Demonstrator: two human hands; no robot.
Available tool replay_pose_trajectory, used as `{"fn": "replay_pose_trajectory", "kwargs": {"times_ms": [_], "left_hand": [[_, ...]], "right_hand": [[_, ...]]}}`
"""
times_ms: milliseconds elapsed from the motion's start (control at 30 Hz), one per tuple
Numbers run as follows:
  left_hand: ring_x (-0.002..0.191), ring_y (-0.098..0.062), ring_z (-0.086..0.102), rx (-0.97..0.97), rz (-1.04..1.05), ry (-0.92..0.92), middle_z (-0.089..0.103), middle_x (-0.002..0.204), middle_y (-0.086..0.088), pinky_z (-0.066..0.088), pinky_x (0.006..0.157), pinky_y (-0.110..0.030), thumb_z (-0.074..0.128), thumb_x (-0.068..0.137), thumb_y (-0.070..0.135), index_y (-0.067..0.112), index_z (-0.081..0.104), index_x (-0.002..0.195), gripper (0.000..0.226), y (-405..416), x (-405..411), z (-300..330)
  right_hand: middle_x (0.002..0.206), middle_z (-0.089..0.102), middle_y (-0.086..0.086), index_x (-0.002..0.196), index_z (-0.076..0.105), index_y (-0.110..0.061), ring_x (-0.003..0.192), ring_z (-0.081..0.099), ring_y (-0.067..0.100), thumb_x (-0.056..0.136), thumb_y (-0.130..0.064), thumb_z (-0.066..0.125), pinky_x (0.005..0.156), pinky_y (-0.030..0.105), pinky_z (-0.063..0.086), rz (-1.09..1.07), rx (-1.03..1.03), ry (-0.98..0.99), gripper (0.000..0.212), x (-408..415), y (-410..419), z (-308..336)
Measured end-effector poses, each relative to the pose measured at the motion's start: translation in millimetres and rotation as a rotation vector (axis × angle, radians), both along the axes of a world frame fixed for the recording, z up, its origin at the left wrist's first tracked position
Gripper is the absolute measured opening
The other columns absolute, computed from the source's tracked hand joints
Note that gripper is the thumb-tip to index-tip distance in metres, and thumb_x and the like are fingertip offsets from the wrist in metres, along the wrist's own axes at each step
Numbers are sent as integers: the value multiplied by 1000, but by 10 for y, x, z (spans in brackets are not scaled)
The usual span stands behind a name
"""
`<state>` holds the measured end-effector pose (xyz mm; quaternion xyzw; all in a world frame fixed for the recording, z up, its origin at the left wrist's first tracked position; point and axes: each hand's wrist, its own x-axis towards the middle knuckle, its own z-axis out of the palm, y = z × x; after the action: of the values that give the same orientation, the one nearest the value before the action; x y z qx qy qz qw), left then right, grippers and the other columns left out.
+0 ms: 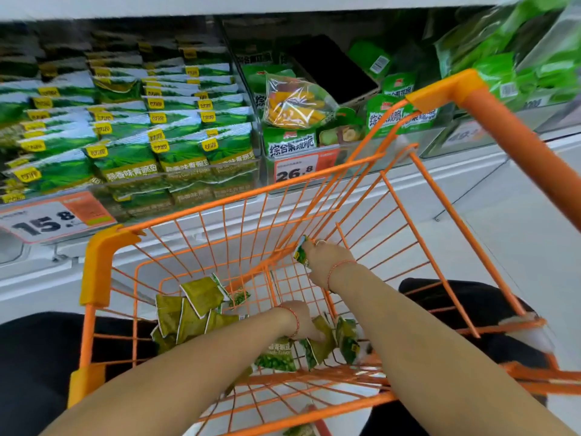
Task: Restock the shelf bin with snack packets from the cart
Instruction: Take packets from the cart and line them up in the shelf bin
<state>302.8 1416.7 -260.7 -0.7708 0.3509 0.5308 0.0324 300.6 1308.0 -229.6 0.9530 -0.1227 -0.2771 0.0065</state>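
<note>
Orange wire forms the cart [97, 265], which holds a scatter of small green snack packets [195, 306] on its floor, so restocking looks unfinished. Beyond the cart's far rim, the shelf bin [176, 184] looks nearly full. Inside the cart, the right hand [327, 259] pinches one packet [301, 253], lifted; the left hand [303, 322] curls over packets low down.

Both bare forearms reach forward and down, near each other. The left hand [303, 320] sits lower, fingers curled downward in a grip, a thin red string round its wrist. The right hand [325, 261] is raised higher and further forward, fingers pinched closed, with a red string on that wrist too.
</note>
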Motion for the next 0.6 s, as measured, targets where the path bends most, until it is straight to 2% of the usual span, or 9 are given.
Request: {"fn": "replay_pose_trajectory", "kwargs": {"times_ms": [100,233,300,367,467,533,600], "left_hand": [[50,-15,29,-35,25,-22,30,59,-1,25,47,-25,48,92,53,15,38,62,50,77,139,118],[48,-15,26,-126,114,-73,28,57,-1,23,46,-26,53,91,45,15,35,58,48,273,367,318],[47,-14,31,-157,162,-117,34,56,0,25,45,-25,54,90,42,14,41,62,42,401,453,445],[47,-12,40,-178,218,-129,43,59,-1,30,44,-23,54,89,40,12,50,79,30,514,518,578],[49,-14,45,-259,358,-158,45,61,0,33,44,-23,58,87,38,13,45,74,31,649,595,770],[52,-14,47,-355,467,-167,49,68,-1,36,47,-26,59,86,40,9,49,89,32,717,633,885],[58,-16,55,-421,589,-136,56,85,-3,48,55,-31,60,87,41,13,49,106,36,790,648,1021]], "right_hand": [[128,46,15,143,27,-7,109,56,31,91,-5,51,81,39,49,14,-55,-41,57,10,-11,7],[133,44,17,150,10,-9,106,58,31,91,-7,51,79,39,51,-20,-33,-1,72,3,14,-82],[135,43,17,150,11,-11,105,59,32,92,-10,52,79,40,52,-69,-14,-43,71,22,0,-101],[134,47,15,147,18,-9,107,59,31,95,-19,52,80,39,50,-109,-40,-64,63,39,-1,-121],[117,61,9,129,46,-10,103,60,27,96,-29,50,81,35,50,-25,-147,47,38,22,83,-184],[112,62,9,123,50,-10,101,59,28,96,-21,48,85,39,52,-5,-165,103,29,34,126,-179],[108,61,9,120,53,-10,94,58,25,95,-24,50,83,35,51,-34,-99,106,28,68,142,-85]]}}
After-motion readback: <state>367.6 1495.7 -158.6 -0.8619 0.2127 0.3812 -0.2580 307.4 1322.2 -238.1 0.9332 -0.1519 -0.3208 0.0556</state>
